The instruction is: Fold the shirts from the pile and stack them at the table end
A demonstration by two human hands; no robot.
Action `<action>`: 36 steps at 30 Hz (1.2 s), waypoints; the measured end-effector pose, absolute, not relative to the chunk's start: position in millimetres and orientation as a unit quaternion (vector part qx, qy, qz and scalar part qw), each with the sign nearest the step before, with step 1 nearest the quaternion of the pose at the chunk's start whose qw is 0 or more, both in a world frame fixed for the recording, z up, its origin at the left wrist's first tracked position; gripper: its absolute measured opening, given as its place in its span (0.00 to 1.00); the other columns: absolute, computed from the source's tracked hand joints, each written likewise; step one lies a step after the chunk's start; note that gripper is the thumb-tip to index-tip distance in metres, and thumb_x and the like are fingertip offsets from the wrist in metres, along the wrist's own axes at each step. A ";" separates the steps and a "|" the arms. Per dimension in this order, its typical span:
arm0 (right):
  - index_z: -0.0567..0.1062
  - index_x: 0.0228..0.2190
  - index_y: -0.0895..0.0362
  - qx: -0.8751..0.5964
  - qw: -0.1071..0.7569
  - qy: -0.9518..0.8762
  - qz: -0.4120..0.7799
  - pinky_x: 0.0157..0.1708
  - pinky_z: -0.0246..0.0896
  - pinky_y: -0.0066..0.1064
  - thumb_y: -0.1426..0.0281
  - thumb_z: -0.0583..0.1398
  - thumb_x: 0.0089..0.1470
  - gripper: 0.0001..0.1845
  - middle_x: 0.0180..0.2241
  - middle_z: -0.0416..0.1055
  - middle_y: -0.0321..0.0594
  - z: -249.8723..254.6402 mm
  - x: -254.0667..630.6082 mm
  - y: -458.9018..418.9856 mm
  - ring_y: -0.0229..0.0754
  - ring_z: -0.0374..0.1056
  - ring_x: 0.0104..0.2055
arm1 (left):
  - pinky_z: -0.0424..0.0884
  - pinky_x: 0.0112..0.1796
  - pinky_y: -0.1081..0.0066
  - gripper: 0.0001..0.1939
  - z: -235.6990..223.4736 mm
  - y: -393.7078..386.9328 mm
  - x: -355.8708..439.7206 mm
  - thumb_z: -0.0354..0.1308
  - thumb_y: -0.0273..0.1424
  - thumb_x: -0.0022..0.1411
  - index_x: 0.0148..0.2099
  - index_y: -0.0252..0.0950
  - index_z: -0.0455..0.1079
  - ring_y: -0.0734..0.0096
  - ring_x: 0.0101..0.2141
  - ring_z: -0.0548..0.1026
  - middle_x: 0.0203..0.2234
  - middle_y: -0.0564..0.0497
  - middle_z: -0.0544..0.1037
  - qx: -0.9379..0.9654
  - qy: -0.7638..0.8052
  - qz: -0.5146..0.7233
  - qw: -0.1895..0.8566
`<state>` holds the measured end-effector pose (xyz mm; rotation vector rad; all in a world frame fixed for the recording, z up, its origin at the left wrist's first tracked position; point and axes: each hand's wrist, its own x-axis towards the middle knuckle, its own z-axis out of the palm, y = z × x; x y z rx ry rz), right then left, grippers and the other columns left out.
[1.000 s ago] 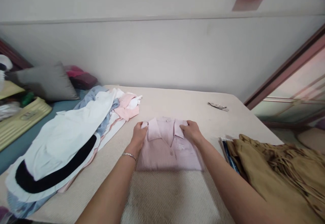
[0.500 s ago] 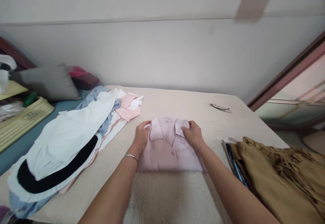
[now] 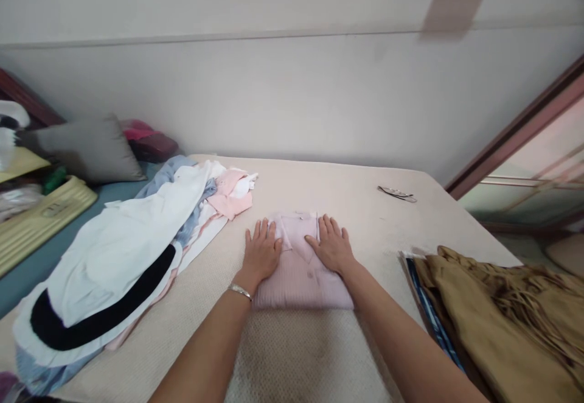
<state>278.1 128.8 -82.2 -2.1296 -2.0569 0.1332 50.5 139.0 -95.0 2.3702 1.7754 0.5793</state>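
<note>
Lilac shirt (image 3: 301, 284), folded, is lying on the beige cover (image 3: 301, 351), left hand (image 3: 262, 254) and right hand (image 3: 335, 249) resting flat, each grip spread, clamping nothing; likely soft, light, needing holding at both sides.

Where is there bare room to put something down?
Along the wall, between the clothes pile and the glasses, the pale surface is bare. Also bare: the patch between the forearms, nearer than the lilac shirt. Crowded: left, under the pile; right, under the brown clothing; middle, where the left hand and right hand lie on the shirt.
</note>
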 end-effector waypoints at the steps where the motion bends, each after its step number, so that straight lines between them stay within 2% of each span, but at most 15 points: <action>1: 0.52 0.69 0.63 -0.719 0.084 -0.688 0.052 0.68 0.30 0.53 0.47 0.45 0.65 0.42 0.72 0.42 0.54 -87.6 278.0 129.1 0.55 0.35 0.73 | 0.42 0.65 0.37 0.29 -98.0 137.3 51.6 0.44 0.40 0.71 0.70 0.38 0.58 0.47 0.69 0.50 0.70 0.39 0.56 0.786 0.588 0.181 0.059; 5: 0.54 0.68 0.61 -0.721 0.081 -0.683 0.084 0.67 0.33 0.54 0.45 0.45 0.64 0.43 0.72 0.44 0.54 -85.7 285.5 130.1 0.55 0.37 0.73 | 0.42 0.64 0.37 0.29 -102.5 135.3 50.8 0.42 0.41 0.72 0.71 0.37 0.57 0.47 0.70 0.49 0.70 0.39 0.55 0.789 0.585 0.180 0.051; 8: 0.66 0.60 0.61 -0.720 0.092 -0.684 0.064 0.64 0.40 0.53 0.45 0.49 0.62 0.38 0.66 0.57 0.57 -67.5 286.8 131.5 0.57 0.48 0.69 | 0.42 0.64 0.37 0.29 -102.0 135.0 49.0 0.42 0.40 0.72 0.71 0.37 0.57 0.46 0.69 0.49 0.70 0.38 0.56 0.790 0.579 0.195 0.048; 11: 0.72 0.49 0.62 -0.739 0.093 -0.668 -0.005 0.58 0.49 0.49 0.56 0.56 0.60 0.24 0.52 0.69 0.59 -54.6 276.1 133.0 0.58 0.63 0.58 | 0.42 0.64 0.38 0.29 -101.7 134.3 48.3 0.43 0.40 0.72 0.70 0.37 0.58 0.47 0.69 0.50 0.70 0.38 0.56 0.789 0.577 0.206 0.047; 13: 0.71 0.47 0.62 -0.759 0.075 -0.647 -0.016 0.52 0.56 0.44 0.67 0.55 0.60 0.16 0.45 0.71 0.57 -53.2 265.1 133.0 0.55 0.70 0.49 | 0.42 0.65 0.39 0.29 -101.4 133.9 48.1 0.43 0.40 0.72 0.70 0.36 0.58 0.47 0.69 0.51 0.70 0.38 0.56 0.787 0.579 0.210 0.047; 15: 0.69 0.47 0.61 -0.765 0.055 -0.642 -0.010 0.45 0.59 0.39 0.74 0.52 0.60 0.14 0.44 0.70 0.55 -55.7 255.4 131.9 0.51 0.73 0.44 | 0.43 0.65 0.41 0.29 -100.7 133.6 47.9 0.43 0.39 0.72 0.70 0.36 0.58 0.48 0.69 0.51 0.70 0.38 0.56 0.786 0.579 0.210 0.050; 18: 0.68 0.48 0.60 -0.759 0.040 -0.649 0.000 0.40 0.61 0.36 0.78 0.49 0.60 0.17 0.46 0.70 0.55 -59.0 248.9 130.2 0.49 0.74 0.42 | 0.43 0.65 0.42 0.29 -99.5 132.9 47.9 0.43 0.39 0.72 0.70 0.37 0.58 0.49 0.69 0.51 0.70 0.39 0.57 0.784 0.580 0.213 0.053; 24: 0.72 0.45 0.57 -0.757 0.066 -0.648 0.049 0.41 0.61 0.38 0.66 0.50 0.65 0.14 0.43 0.73 0.52 -44.3 257.1 150.7 0.51 0.72 0.45 | 0.43 0.65 0.42 0.29 -96.8 131.7 48.4 0.43 0.39 0.72 0.70 0.35 0.58 0.48 0.69 0.51 0.70 0.38 0.56 0.782 0.584 0.208 0.058; 28: 0.70 0.51 0.55 -0.728 0.080 -0.680 0.037 0.42 0.60 0.34 0.68 0.51 0.65 0.15 0.50 0.70 0.50 -41.0 258.3 180.9 0.47 0.71 0.46 | 0.45 0.66 0.44 0.29 -94.1 130.6 49.5 0.42 0.40 0.72 0.71 0.37 0.57 0.51 0.69 0.51 0.70 0.41 0.56 0.780 0.597 0.185 0.040; 32: 0.73 0.46 0.58 -0.722 0.058 -0.688 0.048 0.40 0.60 0.33 0.68 0.56 0.61 0.12 0.46 0.70 0.51 -52.3 253.8 200.0 0.48 0.71 0.44 | 0.47 0.66 0.46 0.29 -91.2 129.5 50.4 0.41 0.40 0.73 0.72 0.36 0.55 0.53 0.69 0.51 0.70 0.43 0.55 0.777 0.607 0.164 0.020; 36: 0.72 0.47 0.57 -0.719 0.078 -0.689 0.037 0.40 0.60 0.35 0.68 0.53 0.64 0.13 0.49 0.68 0.52 -63.2 248.7 204.7 0.48 0.71 0.45 | 0.47 0.66 0.46 0.30 -88.9 128.7 50.7 0.40 0.40 0.73 0.72 0.35 0.54 0.52 0.70 0.50 0.71 0.42 0.55 0.775 0.611 0.163 0.016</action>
